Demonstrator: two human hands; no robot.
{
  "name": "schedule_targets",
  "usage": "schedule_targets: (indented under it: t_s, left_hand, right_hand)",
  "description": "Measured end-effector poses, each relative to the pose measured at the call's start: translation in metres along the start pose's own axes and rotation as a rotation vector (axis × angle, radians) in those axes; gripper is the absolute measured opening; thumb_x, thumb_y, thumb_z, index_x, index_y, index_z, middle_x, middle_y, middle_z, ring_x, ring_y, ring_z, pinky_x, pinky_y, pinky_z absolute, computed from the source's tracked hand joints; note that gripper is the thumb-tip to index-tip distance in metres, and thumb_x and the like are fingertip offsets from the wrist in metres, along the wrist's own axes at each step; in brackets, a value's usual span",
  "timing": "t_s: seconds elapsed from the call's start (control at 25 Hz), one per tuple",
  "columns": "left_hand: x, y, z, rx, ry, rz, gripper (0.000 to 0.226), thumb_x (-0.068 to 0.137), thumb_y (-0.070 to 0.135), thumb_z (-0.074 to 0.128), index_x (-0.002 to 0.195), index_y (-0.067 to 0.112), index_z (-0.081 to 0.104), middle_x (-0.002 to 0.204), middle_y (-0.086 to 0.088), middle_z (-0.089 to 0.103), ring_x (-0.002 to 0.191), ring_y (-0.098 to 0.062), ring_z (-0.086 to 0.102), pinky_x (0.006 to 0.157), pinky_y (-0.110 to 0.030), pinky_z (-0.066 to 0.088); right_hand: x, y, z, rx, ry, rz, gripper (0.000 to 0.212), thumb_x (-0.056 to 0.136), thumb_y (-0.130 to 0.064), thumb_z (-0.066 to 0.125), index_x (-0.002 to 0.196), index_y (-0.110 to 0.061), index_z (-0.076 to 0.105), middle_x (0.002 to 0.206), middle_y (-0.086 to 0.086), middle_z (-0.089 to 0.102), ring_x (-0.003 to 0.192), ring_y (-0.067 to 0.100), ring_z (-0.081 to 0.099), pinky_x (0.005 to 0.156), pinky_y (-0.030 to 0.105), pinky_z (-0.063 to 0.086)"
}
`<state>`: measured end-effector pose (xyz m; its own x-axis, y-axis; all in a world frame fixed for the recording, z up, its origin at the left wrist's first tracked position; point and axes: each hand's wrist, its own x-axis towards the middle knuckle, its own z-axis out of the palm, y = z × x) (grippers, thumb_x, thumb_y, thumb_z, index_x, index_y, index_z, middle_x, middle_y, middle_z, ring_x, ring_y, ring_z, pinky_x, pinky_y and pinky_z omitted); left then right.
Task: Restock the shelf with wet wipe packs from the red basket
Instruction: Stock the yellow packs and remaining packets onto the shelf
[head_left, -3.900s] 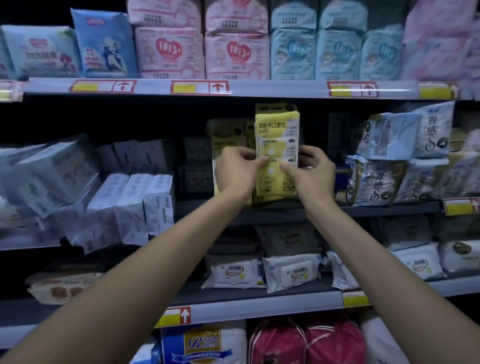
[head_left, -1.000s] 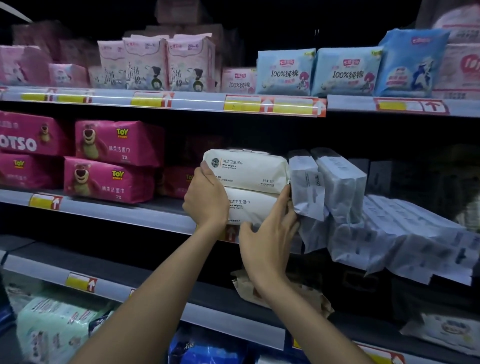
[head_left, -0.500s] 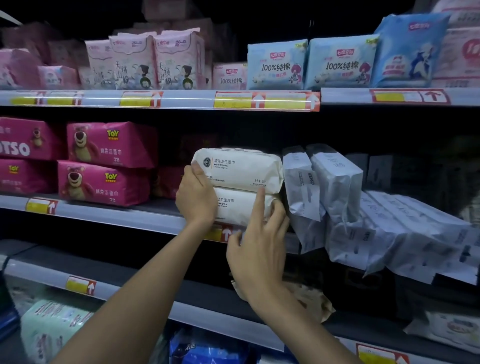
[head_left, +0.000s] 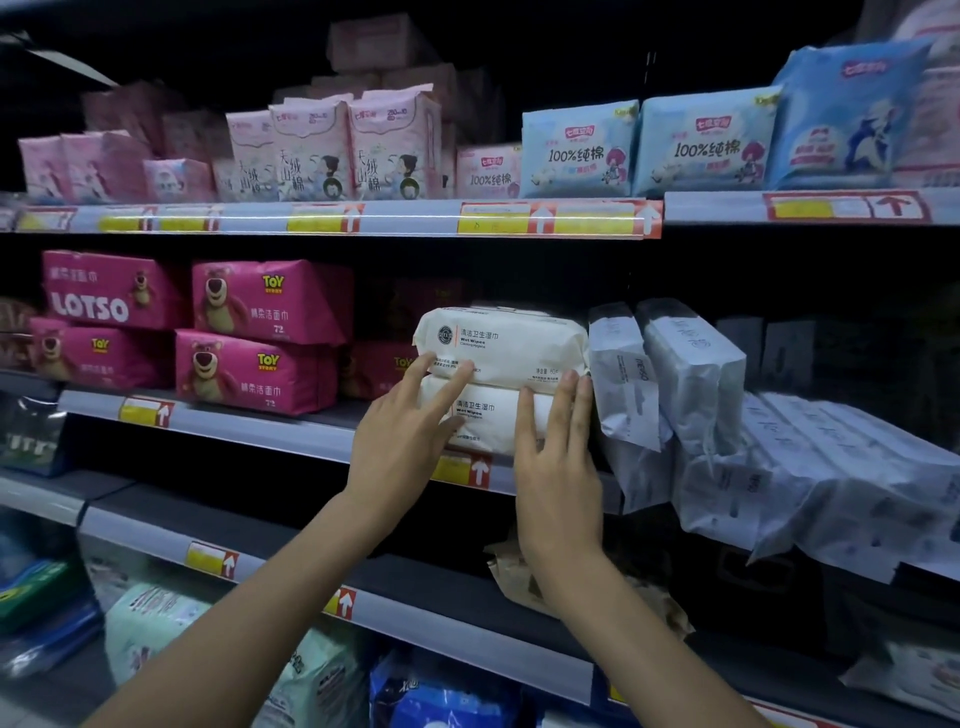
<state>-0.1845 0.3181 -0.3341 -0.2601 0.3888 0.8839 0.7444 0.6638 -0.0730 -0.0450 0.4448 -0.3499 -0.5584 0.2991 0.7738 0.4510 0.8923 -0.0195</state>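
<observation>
Both flat, released hands, left hand (head_left: 402, 441) and right hand (head_left: 558, 457), press two stacked cream plastic wet-wipe packs (head_left: 501, 379) (barely seated) on the grey metal shelf (head_left: 249, 423); the top one could slide off.

left hand (head_left: 400, 441): bare, no rings | right hand (head_left: 558, 467): bare | forearms: unsleeved

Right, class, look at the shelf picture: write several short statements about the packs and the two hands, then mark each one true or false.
1. Two cream wet wipe packs, upper on lower, are stacked. True.
2. The left hand grips a pink bear-printed pack. False: its fingers rest flat on the cream packs.
3. The right hand lies open against the lower cream pack. True.
4. White plastic-wrapped packs stand left of the cream stack. False: they are on its right.
5. Light blue packs sit on the shelf above. True.
</observation>
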Motion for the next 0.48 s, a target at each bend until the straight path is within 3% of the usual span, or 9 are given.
schedule_targets:
  t_s: [0.12,0.32,0.4,0.48]
  left_hand:
    - [0.005,-0.003,-0.001,-0.001,0.0,0.013,0.059,0.092,0.033,0.079,0.148,0.033,0.059,0.149,-0.013,0.055,0.085,-0.033,0.068,0.071,-0.039,0.052]
    - [0.013,0.01,-0.018,0.078,-0.035,-0.03,0.062,0.076,0.024,0.09,0.133,0.027,0.067,0.131,-0.01,0.065,0.098,-0.031,0.07,0.081,-0.043,0.051]
    - [0.012,0.022,-0.023,0.158,-0.068,-0.015,0.06,0.07,0.015,0.088,0.126,0.022,0.068,0.127,-0.009,0.067,0.104,-0.032,0.068,0.082,-0.045,0.048]
    - [0.011,0.03,-0.026,0.155,-0.123,-0.024,0.06,0.068,0.011,0.087,0.125,0.017,0.068,0.128,-0.009,0.068,0.101,-0.032,0.07,0.077,-0.044,0.049]
  right_hand:
    - [0.004,0.009,0.003,-0.074,0.054,-0.013,0.086,0.08,0.009,0.076,0.157,-0.011,0.043,0.163,0.037,0.024,0.152,0.049,0.027,0.085,0.039,0.062]
    - [0.004,0.007,-0.005,-0.084,0.033,0.005,0.081,0.073,0.014,0.079,0.146,-0.014,0.058,0.157,0.035,0.038,0.146,0.046,0.042,0.061,0.033,0.062]
    - [0.001,0.007,-0.01,-0.072,-0.005,0.003,0.084,0.068,0.011,0.083,0.145,-0.014,0.059,0.157,0.036,0.037,0.146,0.046,0.042,0.055,0.032,0.06]
    - [-0.002,0.008,-0.017,-0.054,-0.071,-0.006,0.095,0.07,0.004,0.086,0.154,-0.016,0.047,0.164,0.035,0.021,0.154,0.045,0.027,0.062,0.031,0.061]
